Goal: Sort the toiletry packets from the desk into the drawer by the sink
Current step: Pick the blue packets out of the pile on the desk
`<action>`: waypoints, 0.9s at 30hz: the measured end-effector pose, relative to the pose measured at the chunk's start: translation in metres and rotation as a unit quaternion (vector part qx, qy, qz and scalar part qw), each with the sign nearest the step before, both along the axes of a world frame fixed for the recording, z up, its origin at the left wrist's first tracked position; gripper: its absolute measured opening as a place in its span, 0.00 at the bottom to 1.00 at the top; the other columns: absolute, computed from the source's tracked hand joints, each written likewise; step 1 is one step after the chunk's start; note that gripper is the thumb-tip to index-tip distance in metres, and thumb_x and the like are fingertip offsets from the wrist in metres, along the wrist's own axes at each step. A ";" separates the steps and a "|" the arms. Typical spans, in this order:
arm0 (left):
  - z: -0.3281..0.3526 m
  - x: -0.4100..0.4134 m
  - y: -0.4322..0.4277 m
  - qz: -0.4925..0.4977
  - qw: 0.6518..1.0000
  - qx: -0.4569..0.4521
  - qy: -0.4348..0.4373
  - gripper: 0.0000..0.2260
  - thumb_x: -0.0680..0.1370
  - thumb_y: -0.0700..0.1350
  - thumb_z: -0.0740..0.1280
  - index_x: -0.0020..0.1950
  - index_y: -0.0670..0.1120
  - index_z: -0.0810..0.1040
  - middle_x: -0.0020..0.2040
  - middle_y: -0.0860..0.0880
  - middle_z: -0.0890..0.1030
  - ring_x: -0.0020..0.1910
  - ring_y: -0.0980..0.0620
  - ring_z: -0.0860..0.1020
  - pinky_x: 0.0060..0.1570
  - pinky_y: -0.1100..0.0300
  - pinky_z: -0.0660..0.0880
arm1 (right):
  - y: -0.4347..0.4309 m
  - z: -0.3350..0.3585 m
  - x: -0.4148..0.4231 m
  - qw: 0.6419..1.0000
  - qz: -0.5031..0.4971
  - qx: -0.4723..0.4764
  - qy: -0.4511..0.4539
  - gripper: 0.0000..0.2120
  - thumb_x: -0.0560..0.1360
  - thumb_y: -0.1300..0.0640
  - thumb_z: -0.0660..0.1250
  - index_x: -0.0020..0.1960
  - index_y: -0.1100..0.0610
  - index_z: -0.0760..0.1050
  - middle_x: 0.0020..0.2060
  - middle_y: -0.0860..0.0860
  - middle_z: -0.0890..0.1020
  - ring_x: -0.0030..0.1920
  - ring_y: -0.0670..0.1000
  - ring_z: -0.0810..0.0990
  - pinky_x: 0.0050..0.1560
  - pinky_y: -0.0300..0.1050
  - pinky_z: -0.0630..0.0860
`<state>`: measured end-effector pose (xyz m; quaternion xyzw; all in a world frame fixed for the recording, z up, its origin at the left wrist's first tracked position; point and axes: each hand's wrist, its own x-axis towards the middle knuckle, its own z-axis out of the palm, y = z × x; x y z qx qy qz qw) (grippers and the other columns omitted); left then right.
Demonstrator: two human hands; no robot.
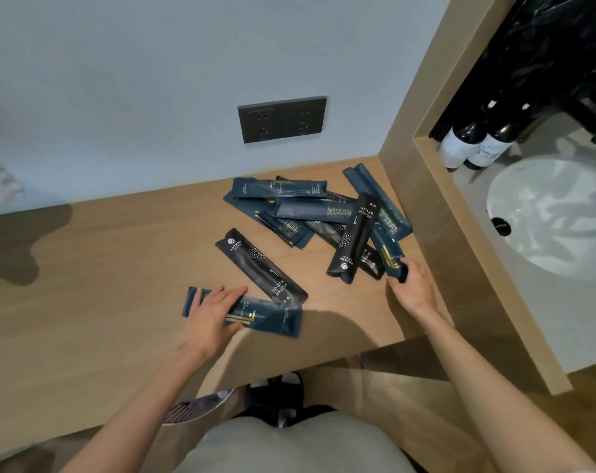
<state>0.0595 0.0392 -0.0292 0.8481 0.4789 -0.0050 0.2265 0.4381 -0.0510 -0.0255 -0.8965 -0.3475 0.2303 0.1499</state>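
Several dark toiletry packets lie in a loose pile (327, 213) on the wooden desk (102, 274), near its right end. A black toothbrush packet (260, 264) lies apart, nearer me. Below it a dark blue packet (272, 317) lies flat, and my left hand (213, 314) rests on its left half with fingers spread. My right hand (414, 285) pinches the near end of another dark blue packet (390, 256) at the pile's right edge. No drawer is visible.
A wooden partition (426, 213) separates the desk from a white sink (556, 213) on the right, with two dark bottles (474, 145) behind it. A black double socket (282, 119) sits on the wall. A bin (194, 409) and slippers are under the desk.
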 end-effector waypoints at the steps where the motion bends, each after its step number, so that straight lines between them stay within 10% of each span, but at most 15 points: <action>1: -0.001 0.000 0.003 -0.010 1.000 0.007 0.005 0.30 0.69 0.49 0.75 0.70 0.51 0.70 0.63 0.49 0.78 0.68 0.43 0.71 0.71 0.40 0.57 | 0.002 -0.001 0.002 1.000 0.003 -0.008 -0.011 0.25 0.75 0.55 0.68 0.70 0.56 0.68 0.65 0.57 0.73 0.67 0.59 0.68 0.66 0.53 0.66; 6: -0.004 -0.001 0.011 -0.029 0.999 0.019 0.001 0.30 0.62 0.48 0.79 0.62 0.48 0.77 0.47 0.48 0.79 0.48 0.43 0.77 0.53 0.49 0.70 | 0.008 -0.001 0.008 0.999 -0.007 0.004 -0.041 0.26 0.72 0.58 0.72 0.68 0.55 0.70 0.65 0.57 0.74 0.64 0.61 0.69 0.62 0.54 0.69; 15: 0.011 -0.020 0.021 0.012 0.998 -0.057 0.025 0.13 0.72 0.47 0.71 0.55 0.48 0.78 0.50 0.50 0.77 0.50 0.47 0.77 0.46 0.54 0.72 | 0.012 0.002 0.015 0.994 -0.052 0.017 0.090 0.36 0.60 0.57 0.81 0.64 0.58 0.68 0.59 0.57 0.76 0.60 0.59 0.75 0.57 0.52 0.72; 27: 0.063 0.009 0.019 0.168 0.958 -0.158 -0.170 0.13 0.76 0.47 0.68 0.58 0.43 0.75 0.46 0.46 0.80 0.41 0.51 0.77 0.35 0.62 0.71 | -0.017 0.048 -0.028 0.906 -0.203 0.096 0.358 0.13 0.74 0.62 0.70 0.57 0.62 0.74 0.51 0.59 0.80 0.48 0.57 0.79 0.38 0.44 0.76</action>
